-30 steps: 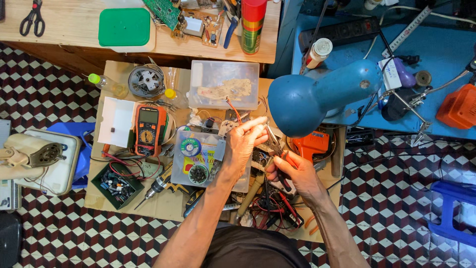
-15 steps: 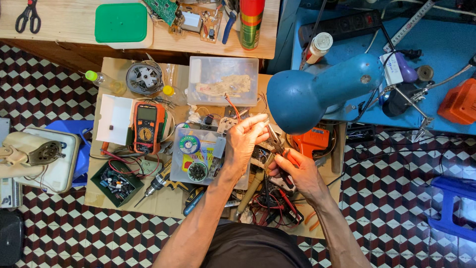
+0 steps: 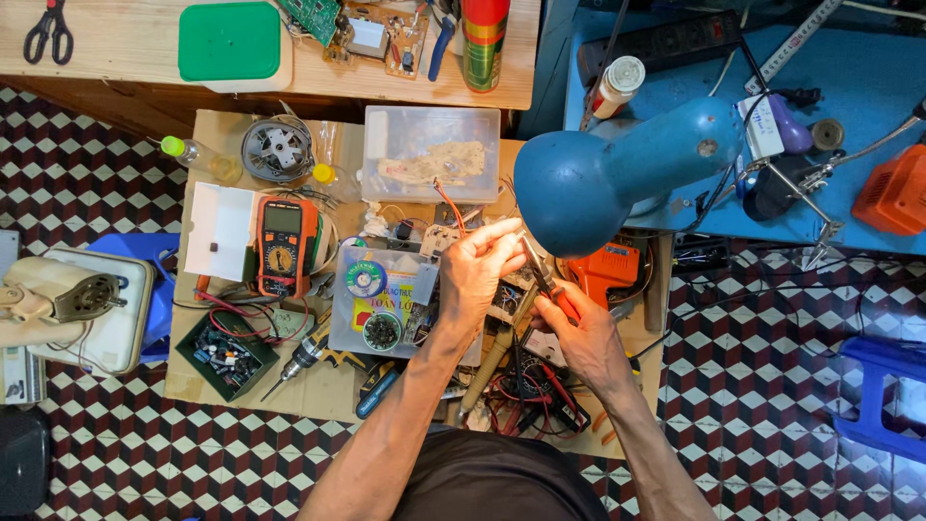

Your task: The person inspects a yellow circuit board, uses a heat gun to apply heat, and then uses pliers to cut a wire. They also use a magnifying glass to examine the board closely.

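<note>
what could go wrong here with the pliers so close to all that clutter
The left hand pinches something small right at the tip of the red-handled pliers gripped by the right hand, so a slip could nip a finger. The blue lamp shade sits just above the hands and may get bumped. A dropped part could vanish among the tangled wires below.

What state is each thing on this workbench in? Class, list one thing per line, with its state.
left hand: fingertips pinched on something too small to tell
right hand: gripping pliers
pliers: held, tip up by the left fingertips
blue desk lamp: head tilted over the bench; lit or not, cannot tell
multimeter: lying face up
clear plastic box: lid closed
scissors: lying closed
spray can: upright, capped
</note>
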